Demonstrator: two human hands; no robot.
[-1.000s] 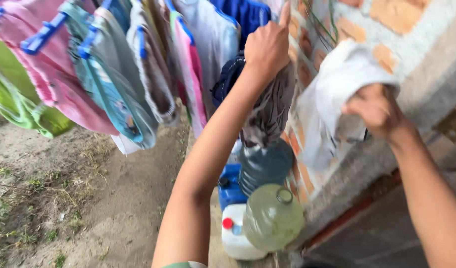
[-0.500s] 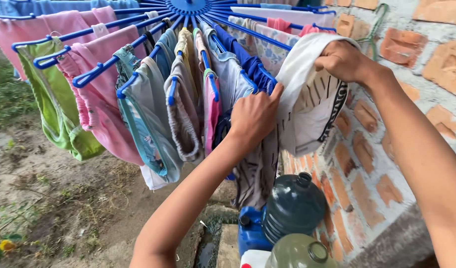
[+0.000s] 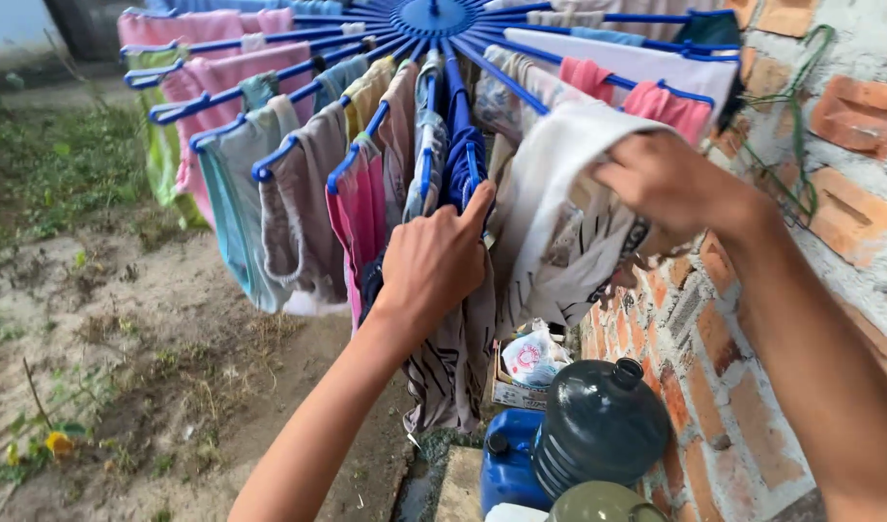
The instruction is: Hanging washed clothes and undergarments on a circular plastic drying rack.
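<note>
A blue round clothes hanger (image 3: 434,16) with many radiating arms and clips hangs overhead, loaded with pink, grey, teal and blue garments. My left hand (image 3: 436,259) is closed around a dark striped garment (image 3: 453,358) that hangs below a blue clip arm. My right hand (image 3: 668,184) grips a white cloth with dark stripes (image 3: 559,227), holding it up beside the hanger's arms near the brick wall.
A brick wall (image 3: 830,116) runs along the right, with a green wire hanger (image 3: 801,116) on it. Below stand a dark water jug (image 3: 598,425), a blue canister (image 3: 509,464) and a small box with a white bag (image 3: 526,362). Sandy ground with grass lies on the left.
The view has tilted up toward the hanger's hub. My right hand has brought the white cloth lower and closer to the hanger arms. My left hand stays gripped on the hanging garment.
</note>
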